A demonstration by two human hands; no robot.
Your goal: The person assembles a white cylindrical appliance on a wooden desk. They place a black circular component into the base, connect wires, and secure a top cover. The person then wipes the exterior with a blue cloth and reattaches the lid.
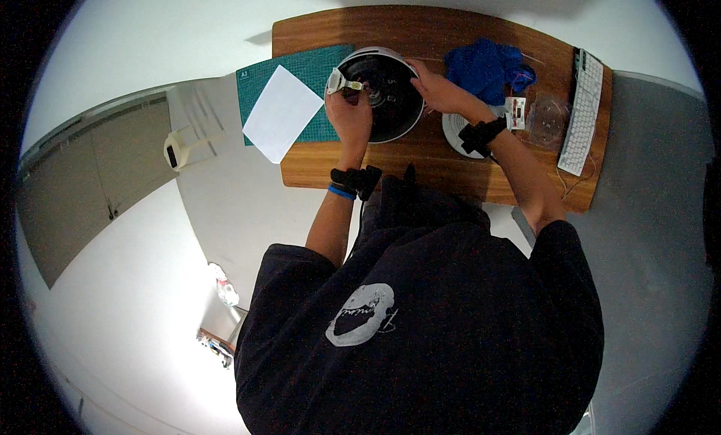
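Note:
A round black vessel or appliance [398, 112] with a pale rim, perhaps a pot, sits at the middle of the table. A short white piece like a handle [335, 80] shows at its left edge. My left hand [350, 119] reaches over that side with its fingers bent; whatever is between the fingertips is too dark and small to name. On the far right of the rim, my right hand [441, 89] grips the edge. Both wrists wear black straps, and a blue band circles the left one.
Under the vessel's left side lies a green cutting mat [259, 82] with a white sheet [282, 113]. Rightward are a blue cloth [481, 70], a white disc [454, 127], a small card pack [516, 112], clear plastic [548, 119] and a white keyboard [583, 116] with a cable.

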